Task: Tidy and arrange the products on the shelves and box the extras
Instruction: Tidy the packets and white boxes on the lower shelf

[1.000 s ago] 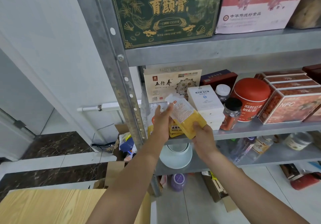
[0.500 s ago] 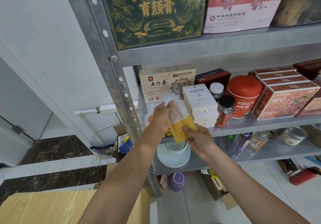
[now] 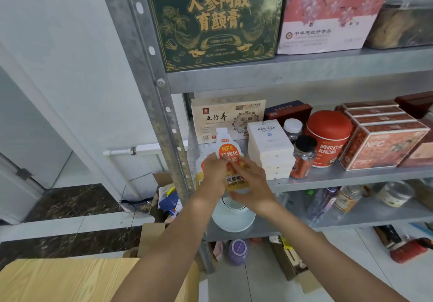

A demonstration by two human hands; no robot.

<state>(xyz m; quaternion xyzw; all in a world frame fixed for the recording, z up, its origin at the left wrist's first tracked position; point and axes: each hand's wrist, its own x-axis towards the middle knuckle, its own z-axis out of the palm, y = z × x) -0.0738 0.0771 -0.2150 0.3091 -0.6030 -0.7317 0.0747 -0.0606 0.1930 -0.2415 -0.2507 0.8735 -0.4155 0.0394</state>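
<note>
**Two hands holding a spouted pouch at a metal shelf**

On the top shelf (image 3: 304, 72), a dark green gift box (image 3: 210, 20) with gold lettering is standing beside a pink-and-white box (image 3: 328, 13). A clear container (image 3: 403, 25) of brown contents is sitting at the upper right. On the middle shelf (image 3: 351, 175), running from centre to right, are sitting:

- a stack of white boxes (image 3: 270, 149)
- a black-lidded clear jar (image 3: 304, 158) holding orange-red contents
- a white-lidded jar (image 3: 293, 125) behind it
- a round red tin (image 3: 328, 135)
- a row of red cartons (image 3: 384, 142)

A beige box (image 3: 218, 118) is standing at the back. A white bowl (image 3: 234, 219) is sitting on the lower shelf (image 3: 375, 217), below centre. To the left of the shelf post (image 3: 152, 79), an open cardboard box (image 3: 161, 179) of mixed packets is sitting on the floor. A wood-grain counter (image 3: 70, 280) is showing at the lower left.

At the centre of the frame, the left hand (image 3: 212, 175) and right hand (image 3: 254, 184) are both holding an orange-and-white spouted pouch (image 3: 229, 155) upright, spout up. They are holding it at the front left end of the middle shelf, just left of the white boxes. The left fingers (image 3: 210, 164) are curling round its left side. The right fingers (image 3: 241, 169) are clamping across its lower front, covering part of the label. Both forearms are reaching up from the bottom edge.
</note>
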